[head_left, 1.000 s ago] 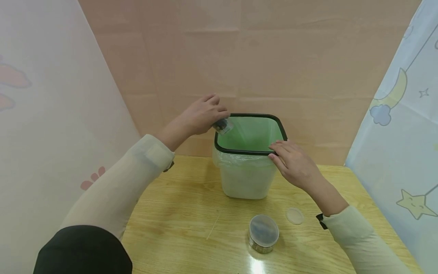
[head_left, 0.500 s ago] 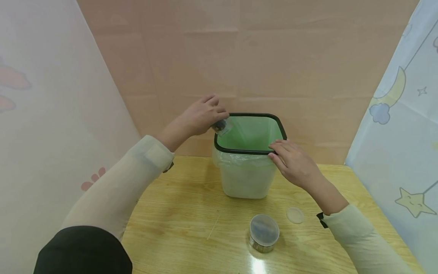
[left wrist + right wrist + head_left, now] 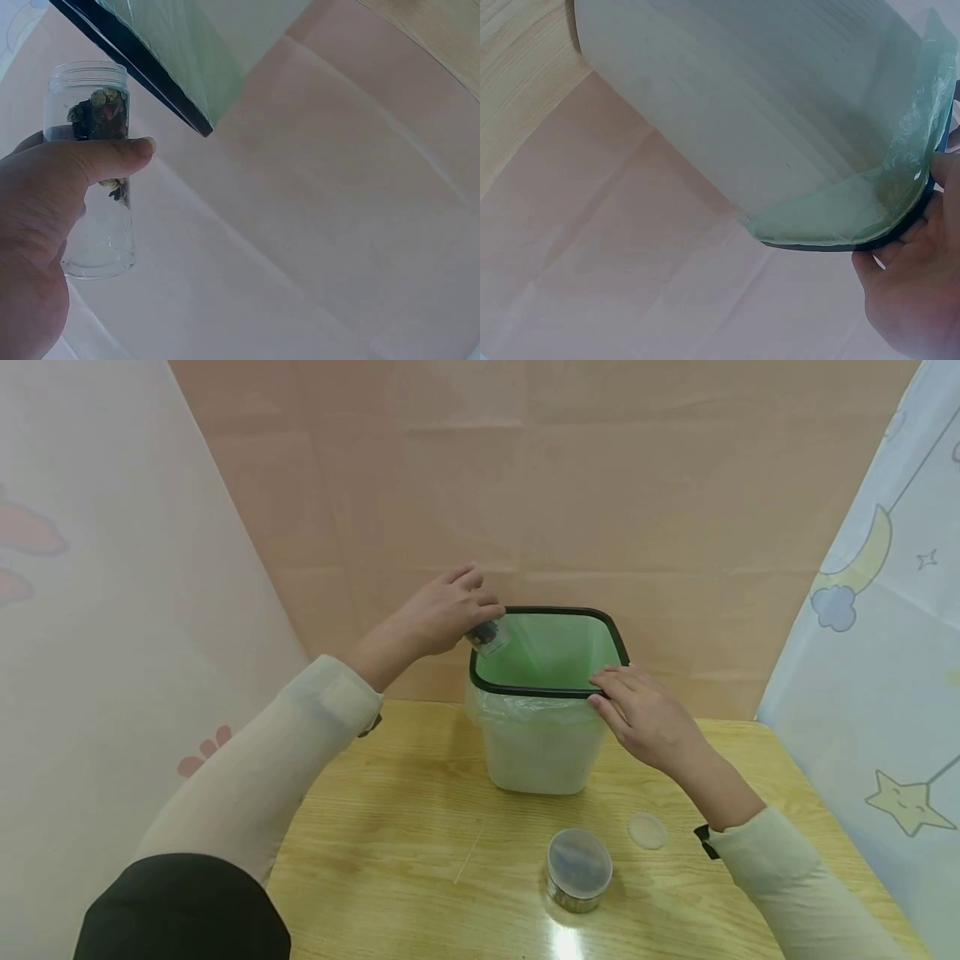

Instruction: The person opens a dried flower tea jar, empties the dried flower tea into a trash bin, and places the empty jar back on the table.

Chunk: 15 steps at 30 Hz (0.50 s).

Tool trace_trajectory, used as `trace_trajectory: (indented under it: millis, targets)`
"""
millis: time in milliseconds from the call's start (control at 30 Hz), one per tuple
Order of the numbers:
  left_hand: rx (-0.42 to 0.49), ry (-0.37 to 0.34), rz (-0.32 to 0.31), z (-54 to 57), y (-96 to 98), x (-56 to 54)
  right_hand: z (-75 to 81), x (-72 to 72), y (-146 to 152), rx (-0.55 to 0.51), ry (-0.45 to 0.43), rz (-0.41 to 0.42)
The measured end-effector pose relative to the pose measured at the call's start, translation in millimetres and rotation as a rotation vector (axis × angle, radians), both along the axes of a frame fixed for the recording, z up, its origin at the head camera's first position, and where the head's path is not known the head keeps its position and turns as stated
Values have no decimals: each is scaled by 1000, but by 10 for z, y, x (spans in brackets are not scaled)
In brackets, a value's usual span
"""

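Observation:
My left hand [image 3: 444, 612] grips a clear jar [image 3: 489, 637] and holds it tilted over the left side of the trash bin's opening. Dark, clumped bits with some yellowish pieces sit inside the jar [image 3: 88, 247], seen closely in the left wrist view; its threaded mouth has no lid on it. The pale trash bin [image 3: 542, 752] has a black rim and a thin green liner folded over its edge. At the bin's front right corner, my right hand [image 3: 651, 720] holds the rim, fingers over the top and thumb on the outer side.
On the wooden table [image 3: 360, 868] in front of the bin stands a round tin [image 3: 578, 868] with a translucent lid. A flat translucent disc [image 3: 647, 831] lies to its right, and a thin pale stick [image 3: 468, 857] to its left. Paper-covered walls enclose the back and sides.
Both hands keep their places at the bin. The tilted jar shifts only very slightly in the left hand's grip.

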<state>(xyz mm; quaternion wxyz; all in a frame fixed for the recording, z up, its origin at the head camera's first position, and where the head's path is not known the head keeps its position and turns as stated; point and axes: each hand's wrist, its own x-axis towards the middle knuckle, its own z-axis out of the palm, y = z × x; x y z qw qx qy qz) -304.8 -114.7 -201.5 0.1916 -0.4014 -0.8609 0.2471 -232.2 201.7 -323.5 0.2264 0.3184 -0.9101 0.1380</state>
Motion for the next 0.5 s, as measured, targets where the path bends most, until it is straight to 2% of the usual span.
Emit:
trace_trajectory:
  millis: [500]
  targets:
    - [-21, 13, -1, -1, 0, 3, -5, -4, -3, 8, 5, -4]
